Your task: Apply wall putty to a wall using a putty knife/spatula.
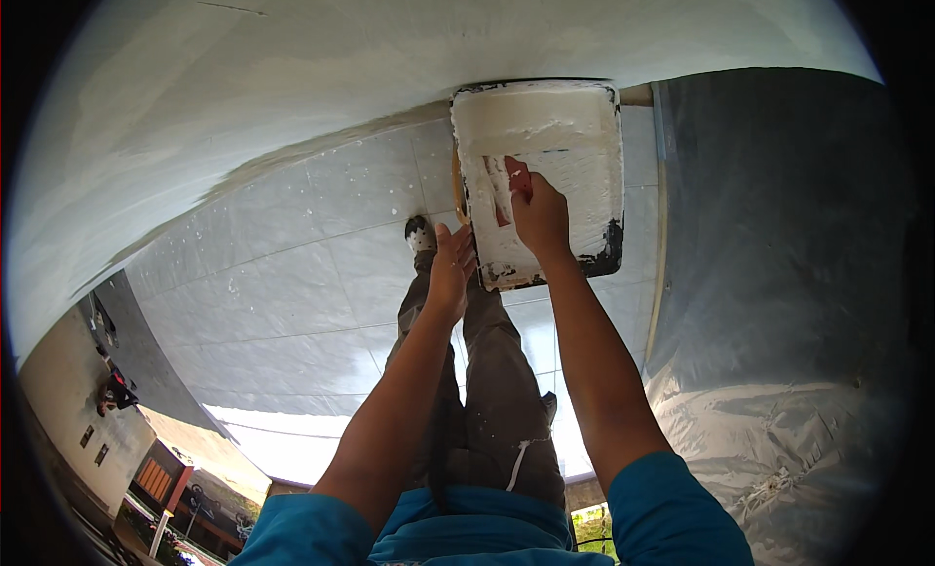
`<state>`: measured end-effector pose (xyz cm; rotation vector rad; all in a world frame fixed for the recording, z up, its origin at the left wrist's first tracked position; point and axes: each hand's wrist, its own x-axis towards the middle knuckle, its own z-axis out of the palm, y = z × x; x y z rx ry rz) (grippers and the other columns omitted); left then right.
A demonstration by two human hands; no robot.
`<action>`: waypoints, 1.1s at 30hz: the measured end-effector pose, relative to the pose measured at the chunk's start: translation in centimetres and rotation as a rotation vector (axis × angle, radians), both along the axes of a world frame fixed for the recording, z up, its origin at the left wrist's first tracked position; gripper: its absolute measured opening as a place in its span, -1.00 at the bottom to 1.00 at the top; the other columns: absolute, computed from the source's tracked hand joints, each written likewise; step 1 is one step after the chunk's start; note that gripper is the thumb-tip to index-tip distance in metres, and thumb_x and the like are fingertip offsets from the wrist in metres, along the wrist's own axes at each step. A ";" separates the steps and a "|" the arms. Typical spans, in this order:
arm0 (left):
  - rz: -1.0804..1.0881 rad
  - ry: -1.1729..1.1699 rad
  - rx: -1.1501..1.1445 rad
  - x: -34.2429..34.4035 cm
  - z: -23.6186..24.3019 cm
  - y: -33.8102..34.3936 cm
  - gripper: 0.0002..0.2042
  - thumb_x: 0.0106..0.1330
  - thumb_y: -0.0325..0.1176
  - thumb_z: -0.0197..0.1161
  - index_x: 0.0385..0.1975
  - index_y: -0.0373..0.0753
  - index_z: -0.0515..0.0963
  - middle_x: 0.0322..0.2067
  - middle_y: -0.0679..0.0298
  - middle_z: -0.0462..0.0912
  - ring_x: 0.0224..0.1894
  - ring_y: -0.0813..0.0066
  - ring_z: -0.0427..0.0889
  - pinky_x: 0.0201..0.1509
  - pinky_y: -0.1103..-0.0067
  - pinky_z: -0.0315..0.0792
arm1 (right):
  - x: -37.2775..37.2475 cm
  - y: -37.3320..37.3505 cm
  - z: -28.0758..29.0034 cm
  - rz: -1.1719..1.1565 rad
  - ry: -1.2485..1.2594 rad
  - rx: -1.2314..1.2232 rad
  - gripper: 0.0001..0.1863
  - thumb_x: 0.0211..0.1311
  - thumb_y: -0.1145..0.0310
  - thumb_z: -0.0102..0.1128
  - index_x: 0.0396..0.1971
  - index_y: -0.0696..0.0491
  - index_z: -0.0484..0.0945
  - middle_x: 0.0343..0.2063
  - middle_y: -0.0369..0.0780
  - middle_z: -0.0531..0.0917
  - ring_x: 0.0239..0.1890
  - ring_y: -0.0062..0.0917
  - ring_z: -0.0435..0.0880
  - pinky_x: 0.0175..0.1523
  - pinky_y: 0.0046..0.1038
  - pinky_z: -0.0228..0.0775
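Observation:
A black paint tray (614,243), caked with white paint or filler, stands in front of me against the wall. My right hand (543,215) is over the tray, its fingers wrapped round the red handle of a flat spreader (518,173). The spreader's long, narrow head is smeared white and rests on or just above the white layer; I cannot tell which. My left hand (454,266) is open beside the tray's left edge, fingers stretched out and thumb apart. Its fingertips are very close to the rim, and contact is unclear. A thin tan strip (458,186) runs along that side.
A pale smooth wall (341,59) curves across the top. Grey tiles (282,245) with white spots lie underfoot, along with my speckled shoe (419,235). Dark plastic sheeting (769,235) covers the right side. Another person (117,394) is far off at the left.

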<state>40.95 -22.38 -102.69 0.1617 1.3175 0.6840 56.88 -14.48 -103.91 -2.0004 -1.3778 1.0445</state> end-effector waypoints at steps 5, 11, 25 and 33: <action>-0.016 0.009 0.000 -0.4 0.2 0.1 0.03 0.33 0.50 -0.39 0.43 -0.45 -0.01 0.45 -0.06 0.06 0.51 0.12 0.00 0.52 0.28 -0.11 | -0.5 -0.1 -0.2 -0.035 0.030 -0.011 -0.83 0.19 0.39 0.14 -0.34 0.20 0.52 -0.44 0.07 0.65 -0.31 0.04 0.65 -0.22 -0.11 0.47; 0.009 0.009 -0.019 -0.4 0.2 0.0 0.03 0.33 0.50 -0.36 0.43 -0.45 -0.01 0.46 -0.07 0.02 0.52 0.12 -0.03 0.53 0.28 -0.14 | -1.2 -0.5 -0.2 -0.033 -0.026 -0.035 -0.83 0.21 0.39 0.12 -0.29 0.19 0.46 -0.44 0.11 0.64 -0.30 0.10 0.63 -0.19 -0.03 0.46; -0.036 0.005 -0.014 -0.1 0.8 0.5 0.04 0.32 0.50 -0.35 0.44 -0.46 -0.06 0.47 -0.08 -0.03 0.54 0.10 -0.09 0.53 0.27 -0.16 | -2.7 -2.1 -0.9 -0.108 0.036 -0.020 -0.83 0.22 0.38 0.12 -0.32 0.19 0.47 -0.44 0.09 0.65 -0.33 0.05 0.66 -0.25 -0.10 0.48; -0.043 0.007 -0.022 -0.2 0.8 0.6 0.04 0.33 0.49 -0.35 0.44 -0.46 -0.06 0.48 -0.08 -0.06 0.54 0.11 -0.09 0.53 0.27 -0.15 | -2.7 -2.5 -0.8 -0.123 0.006 -0.074 -0.82 0.22 0.37 0.10 -0.34 0.19 0.46 -0.44 0.09 0.65 -0.32 0.09 0.64 -0.23 -0.05 0.47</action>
